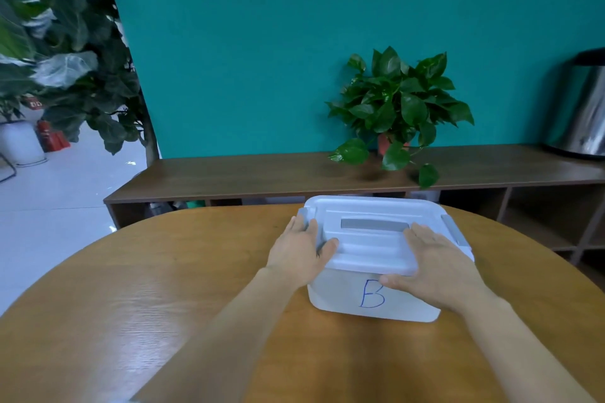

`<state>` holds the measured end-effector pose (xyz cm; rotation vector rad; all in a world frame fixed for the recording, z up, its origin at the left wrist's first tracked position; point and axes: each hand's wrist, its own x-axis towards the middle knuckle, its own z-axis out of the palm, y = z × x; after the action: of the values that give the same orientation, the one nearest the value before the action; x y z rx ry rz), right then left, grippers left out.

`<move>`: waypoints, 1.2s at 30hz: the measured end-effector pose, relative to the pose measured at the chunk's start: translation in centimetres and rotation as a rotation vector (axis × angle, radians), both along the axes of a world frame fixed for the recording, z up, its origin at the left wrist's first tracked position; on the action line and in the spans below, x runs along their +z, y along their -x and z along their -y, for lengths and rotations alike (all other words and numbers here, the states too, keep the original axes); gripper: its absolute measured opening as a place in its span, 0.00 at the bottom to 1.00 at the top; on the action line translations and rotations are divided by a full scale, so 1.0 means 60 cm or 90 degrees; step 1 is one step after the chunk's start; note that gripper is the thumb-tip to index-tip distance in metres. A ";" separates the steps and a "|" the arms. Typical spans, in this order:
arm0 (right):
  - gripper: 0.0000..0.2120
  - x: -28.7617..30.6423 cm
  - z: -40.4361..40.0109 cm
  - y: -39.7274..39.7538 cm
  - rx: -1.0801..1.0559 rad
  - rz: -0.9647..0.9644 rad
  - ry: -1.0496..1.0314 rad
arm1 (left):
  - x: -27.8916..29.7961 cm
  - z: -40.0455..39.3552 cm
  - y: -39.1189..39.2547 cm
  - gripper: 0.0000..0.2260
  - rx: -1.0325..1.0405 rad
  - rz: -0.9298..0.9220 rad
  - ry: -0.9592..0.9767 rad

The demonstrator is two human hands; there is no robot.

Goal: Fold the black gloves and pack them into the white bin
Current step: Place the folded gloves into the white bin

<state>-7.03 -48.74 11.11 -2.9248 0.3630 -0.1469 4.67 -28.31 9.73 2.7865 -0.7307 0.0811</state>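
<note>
Lid (370, 235) covers white bin (340, 294); left hand (299, 252) and right hand (438, 268) rest flat on it

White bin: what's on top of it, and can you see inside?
The white lid sits on the white bin, with the left hand and right hand on it. Lid and walls hide the contents.

left hand (302, 250), right hand (440, 267), on lidded white bin (343, 291)

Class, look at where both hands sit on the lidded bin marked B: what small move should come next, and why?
Probably lift the lid off. The white bin stands closed on the table, the left hand at the lid's left end and the right hand flat on its right side. No gloves are in view, and nothing can be packed until it opens.
</note>
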 end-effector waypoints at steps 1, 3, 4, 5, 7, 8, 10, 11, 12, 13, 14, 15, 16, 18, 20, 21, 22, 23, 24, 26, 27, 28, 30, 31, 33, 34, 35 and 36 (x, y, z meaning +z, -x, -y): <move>0.51 0.001 -0.001 0.000 0.002 -0.002 0.001 | 0.002 0.001 0.002 0.24 -0.008 0.025 -0.014; 0.50 0.003 -0.003 0.000 0.005 -0.004 0.006 | 0.004 0.004 0.004 0.22 -0.021 0.059 -0.031; 0.50 0.004 -0.004 -0.001 0.004 -0.007 0.003 | 0.006 0.005 0.004 0.22 -0.020 0.053 -0.033; 0.50 0.005 -0.005 -0.001 0.003 -0.008 0.000 | 0.008 0.006 0.004 0.23 -0.017 0.043 -0.039; 0.51 0.008 -0.005 -0.001 0.003 -0.014 -0.004 | 0.017 0.006 0.001 0.24 -0.016 0.031 -0.074; 0.51 0.009 -0.005 0.001 0.005 -0.018 -0.008 | 0.021 0.005 0.001 0.25 -0.019 0.031 -0.100; 0.51 0.010 -0.002 0.008 0.004 -0.017 -0.017 | 0.025 0.000 0.002 0.33 -0.029 0.035 -0.150; 0.51 0.010 0.002 0.013 -0.001 -0.005 -0.020 | 0.025 -0.003 0.006 0.38 -0.043 0.040 -0.164; 0.51 0.007 0.008 0.016 -0.008 0.011 -0.021 | 0.023 -0.006 0.010 0.42 -0.068 0.049 -0.163; 0.51 0.004 0.015 0.019 -0.018 0.024 -0.024 | 0.022 -0.009 0.013 0.44 -0.101 0.058 -0.155; 0.49 0.002 0.021 0.022 -0.030 0.028 -0.031 | 0.020 -0.011 0.016 0.43 -0.136 0.059 -0.143; 0.48 -0.001 0.025 0.023 -0.037 0.024 -0.040 | 0.018 -0.014 0.018 0.41 -0.163 0.049 -0.134; 0.46 -0.004 0.028 0.021 -0.040 0.018 -0.045 | 0.016 -0.016 0.019 0.39 -0.176 0.039 -0.131; 0.45 -0.007 0.028 0.014 -0.038 0.017 -0.047 | 0.013 -0.020 0.018 0.36 -0.175 0.036 -0.132; 0.45 -0.006 0.026 0.000 -0.032 0.019 -0.052 | 0.013 -0.024 0.008 0.35 -0.168 0.036 -0.135; 0.46 -0.005 0.024 -0.009 -0.028 0.018 -0.056 | 0.014 -0.027 0.003 0.35 -0.165 0.032 -0.135; 0.46 -0.006 0.022 -0.019 -0.024 0.014 -0.060 | 0.015 -0.031 -0.005 0.36 -0.161 0.028 -0.133; 0.46 -0.005 0.019 -0.031 -0.019 0.009 -0.064 | 0.015 -0.037 -0.014 0.38 -0.157 0.024 -0.130; 0.46 -0.004 0.014 -0.044 -0.013 0.004 -0.065 | 0.014 -0.044 -0.025 0.42 -0.154 0.022 -0.123; 0.45 -0.003 0.002 -0.075 0.001 -0.003 -0.065 | 0.007 -0.060 -0.052 0.53 -0.147 0.027 -0.110; 0.45 -0.002 -0.004 -0.092 0.010 -0.005 -0.066 | 0.002 -0.069 -0.069 0.57 -0.139 0.028 -0.108; 0.44 -0.002 -0.010 -0.109 0.019 -0.006 -0.068 | -0.002 -0.077 -0.085 0.59 -0.131 0.030 -0.103; 0.44 -0.002 -0.021 -0.145 0.037 -0.004 -0.079 | -0.006 -0.093 -0.119 0.56 -0.115 0.027 -0.089; 0.44 -0.002 -0.027 -0.163 0.044 -0.003 -0.084 | -0.005 -0.100 -0.134 0.52 -0.108 0.022 -0.080; 0.44 -0.002 -0.037 -0.199 0.055 -0.006 -0.088 | -0.005 -0.113 -0.166 0.46 -0.098 0.013 -0.072; 0.44 -0.003 -0.041 -0.217 0.060 -0.007 -0.087 | -0.005 -0.120 -0.182 0.45 -0.094 0.010 -0.070; 0.44 -0.003 -0.044 -0.235 0.064 -0.008 -0.085 | -0.006 -0.125 -0.198 0.44 -0.092 0.010 -0.068; 0.44 -0.004 -0.046 -0.253 0.068 -0.009 -0.084 | -0.008 -0.130 -0.214 0.45 -0.090 0.012 -0.064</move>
<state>8.15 -45.99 10.86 -2.8078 0.2089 -0.0838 17.53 -20.52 9.27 2.8214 -0.9582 0.0452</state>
